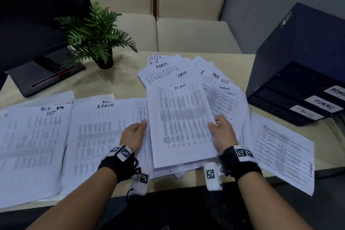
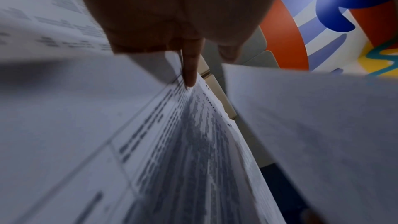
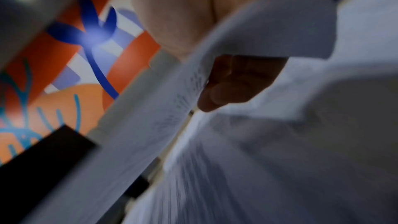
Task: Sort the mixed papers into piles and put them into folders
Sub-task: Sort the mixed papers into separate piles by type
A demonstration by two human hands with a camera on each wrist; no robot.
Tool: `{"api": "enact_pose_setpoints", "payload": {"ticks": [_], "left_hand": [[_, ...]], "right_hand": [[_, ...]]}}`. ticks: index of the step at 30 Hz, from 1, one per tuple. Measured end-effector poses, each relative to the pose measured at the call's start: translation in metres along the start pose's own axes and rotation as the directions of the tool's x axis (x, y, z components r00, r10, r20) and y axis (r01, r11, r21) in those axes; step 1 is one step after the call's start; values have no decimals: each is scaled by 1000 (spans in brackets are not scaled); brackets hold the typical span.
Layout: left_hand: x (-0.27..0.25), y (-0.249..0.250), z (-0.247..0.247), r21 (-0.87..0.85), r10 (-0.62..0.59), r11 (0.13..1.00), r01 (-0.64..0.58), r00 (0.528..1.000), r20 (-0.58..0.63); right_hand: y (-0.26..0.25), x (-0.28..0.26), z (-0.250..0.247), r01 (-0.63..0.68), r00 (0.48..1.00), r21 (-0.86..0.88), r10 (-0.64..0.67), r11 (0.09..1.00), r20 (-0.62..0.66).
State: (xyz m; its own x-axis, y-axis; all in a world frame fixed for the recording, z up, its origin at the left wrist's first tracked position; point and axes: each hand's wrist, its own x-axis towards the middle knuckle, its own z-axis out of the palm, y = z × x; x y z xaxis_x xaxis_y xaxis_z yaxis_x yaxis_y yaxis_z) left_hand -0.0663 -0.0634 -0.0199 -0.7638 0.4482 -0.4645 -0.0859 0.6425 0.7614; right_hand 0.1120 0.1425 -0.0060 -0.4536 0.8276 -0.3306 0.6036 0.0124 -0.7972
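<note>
A fanned heap of mixed papers [image 1: 222, 91] lies at the table's middle, with sheets marked FORM, TASK LIST and ADMIN. My right hand [image 1: 217, 124] pinches the right edge of the top sheet [image 1: 183, 121], marked ADMIN, which is raised off the heap. In the right wrist view this sheet [image 3: 269, 23] curls over my fingers [image 3: 232, 84]. My left hand [image 1: 139, 127] rests at the sheet's left edge, and a straight finger [image 2: 190, 67] touches the papers below. A TASK LIST pile [image 1: 31, 145] and an ADMIN pile [image 1: 97, 136] lie to the left. One FORM sheet [image 1: 283, 151] lies to the right.
Three dark folders [image 1: 317, 106] labelled ADMIN, FORMS and TASKS lie stacked at the right under a dark blue box [image 1: 298, 46]. A potted fern [image 1: 99, 39] and a closed laptop [image 1: 46, 76] stand at the back left. Cream seats lie beyond the table.
</note>
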Motion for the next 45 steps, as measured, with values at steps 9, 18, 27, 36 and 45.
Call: {"api": "enact_pose_setpoints", "payload": {"ticks": [9,18,27,36,45], "left_hand": [[-3,-5,0,65,14,998,-11,999,-37],[-16,7,16,-79,-44,996,32,986,-162],[-22,2,29,-134,-146,984,116,959,-241],[-15,-5,28,-105,-118,990,98,971,-210],[-3,-9,18,-100,-59,994,48,992,-109]], "right_hand": [[8,-10,26,-67,987,-194,93,979,128],[-17,113,-45,81,996,-678,-80,731,33],[6,137,-51,103,994,-798,-93,594,59],[-38,115,-106,234,966,-260,-255,937,-48],[-30,33,-52,75,997,108,-74,991,-9]]}}
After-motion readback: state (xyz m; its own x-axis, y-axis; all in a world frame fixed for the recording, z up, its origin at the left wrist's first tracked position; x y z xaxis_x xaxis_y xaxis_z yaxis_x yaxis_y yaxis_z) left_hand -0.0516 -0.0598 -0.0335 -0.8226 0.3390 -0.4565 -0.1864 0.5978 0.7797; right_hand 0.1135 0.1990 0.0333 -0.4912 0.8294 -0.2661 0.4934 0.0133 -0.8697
